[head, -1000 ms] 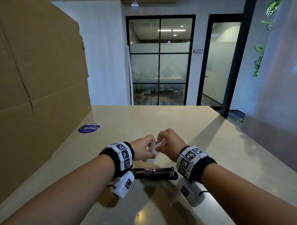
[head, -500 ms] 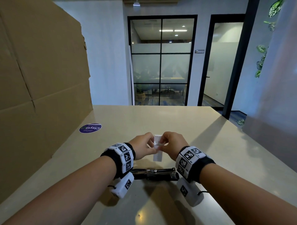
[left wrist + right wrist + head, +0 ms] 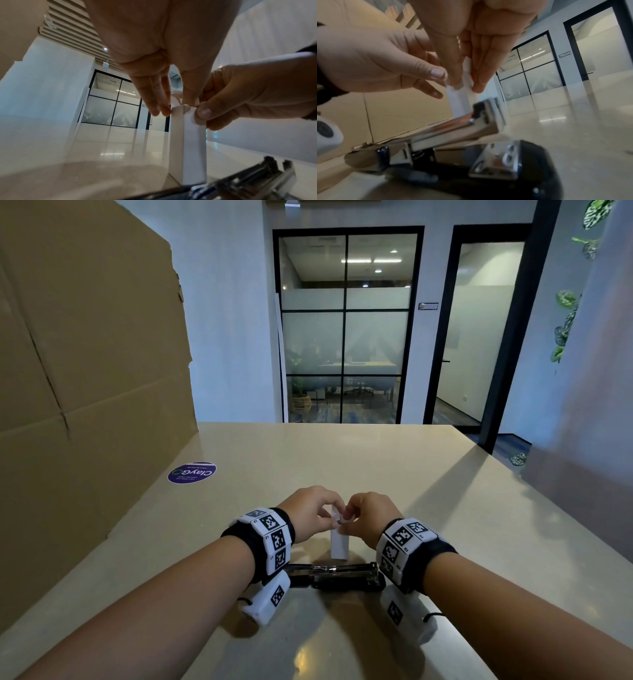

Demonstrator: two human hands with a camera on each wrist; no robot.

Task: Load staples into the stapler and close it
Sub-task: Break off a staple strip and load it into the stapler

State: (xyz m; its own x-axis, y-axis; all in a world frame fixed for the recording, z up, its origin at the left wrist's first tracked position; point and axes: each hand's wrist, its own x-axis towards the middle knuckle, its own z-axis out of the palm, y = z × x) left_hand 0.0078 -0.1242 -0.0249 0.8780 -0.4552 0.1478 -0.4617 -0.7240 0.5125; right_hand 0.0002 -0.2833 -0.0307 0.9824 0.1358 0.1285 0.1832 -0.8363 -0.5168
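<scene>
Fingertips of my left hand (image 3: 310,513) pinch the top of the small white staple box (image 3: 339,546), standing upright on the table (image 3: 342,460); my right hand (image 3: 368,517) pinches its top too. Just nearer me lies the opened stapler (image 3: 337,574).

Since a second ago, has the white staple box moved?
Yes. The white staple box, then tilted in the fingers, now stands upright on the table just beyond the stapler, which has stayed put.

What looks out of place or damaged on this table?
Nothing stands out. The stapler lies open on the table, as loading needs; the small white box stands upright behind it, both hands working at its top.
</scene>
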